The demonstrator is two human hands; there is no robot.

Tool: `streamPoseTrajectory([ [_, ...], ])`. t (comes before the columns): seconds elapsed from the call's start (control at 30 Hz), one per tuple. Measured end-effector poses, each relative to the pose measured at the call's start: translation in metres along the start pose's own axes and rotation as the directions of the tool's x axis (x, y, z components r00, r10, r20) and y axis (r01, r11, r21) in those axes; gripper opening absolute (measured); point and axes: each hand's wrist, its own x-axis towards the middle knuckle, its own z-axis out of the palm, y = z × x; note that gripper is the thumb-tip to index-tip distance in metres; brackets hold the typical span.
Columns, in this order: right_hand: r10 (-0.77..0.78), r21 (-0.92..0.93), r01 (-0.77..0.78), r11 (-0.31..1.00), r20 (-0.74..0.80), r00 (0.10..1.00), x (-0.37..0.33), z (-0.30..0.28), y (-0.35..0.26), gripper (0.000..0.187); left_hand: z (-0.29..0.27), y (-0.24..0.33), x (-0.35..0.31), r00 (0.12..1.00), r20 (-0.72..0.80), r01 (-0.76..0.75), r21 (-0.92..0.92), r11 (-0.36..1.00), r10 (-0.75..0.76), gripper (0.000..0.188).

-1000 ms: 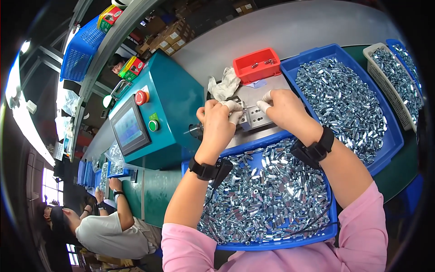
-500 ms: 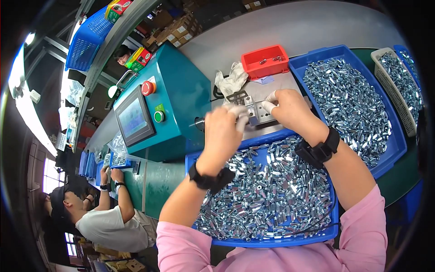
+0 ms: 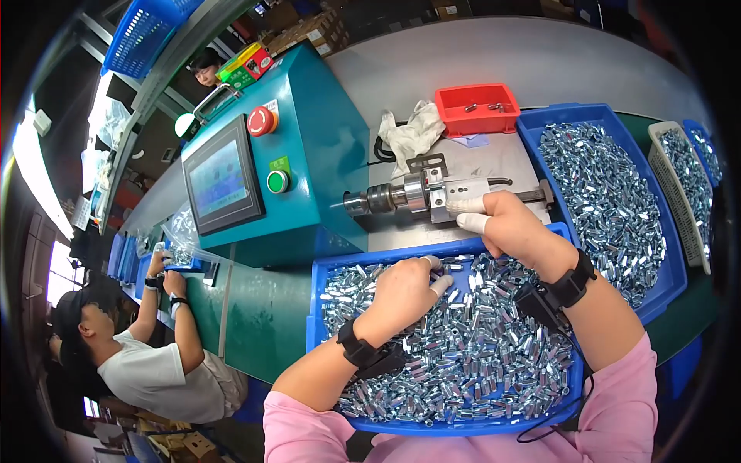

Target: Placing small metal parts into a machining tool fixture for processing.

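Hanging low over the near blue tray, the left hand had its white-capped fingers only narrowly apart, right at the small shiny metal pieces heaped there; whether a piece sat between them, I could not tell. The right hand was at the metal fixture above the tray, its capped thumb and forefinger a narrow gap apart at the block's near edge — any part in that grip was too small to make out. A dark-banded shaft linked the fixture to the teal machine, whose front carried a screen, a red button and a green one. Behind the fixture lay a crumpled white glove, beside a red bin with a few pieces inside. Farther right stood a second full blue tray. To the left, a co-worker in a white shirt was at the green tabletop.
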Motion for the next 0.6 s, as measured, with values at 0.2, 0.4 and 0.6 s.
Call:
streamPoseTrajectory([
  [0.2,-0.012,0.072,0.01,0.997,0.035,0.999,0.005,0.001,0.006,0.027,0.005,-0.006,0.003,0.997,-0.021,-0.067,0.019,0.998,0.068,0.023],
  [0.4,-0.001,0.082,-0.004,0.997,0.063,0.998,0.001,0.0,0.007,0.029,-0.021,0.002,-0.002,0.997,0.039,-0.063,-0.081,0.995,0.066,0.022],
  [0.6,-0.008,0.069,0.004,0.998,0.055,0.998,0.0,0.0,0.007,0.035,-0.04,0.002,-0.007,0.999,0.009,0.044,-0.392,0.919,-0.044,0.022],
])
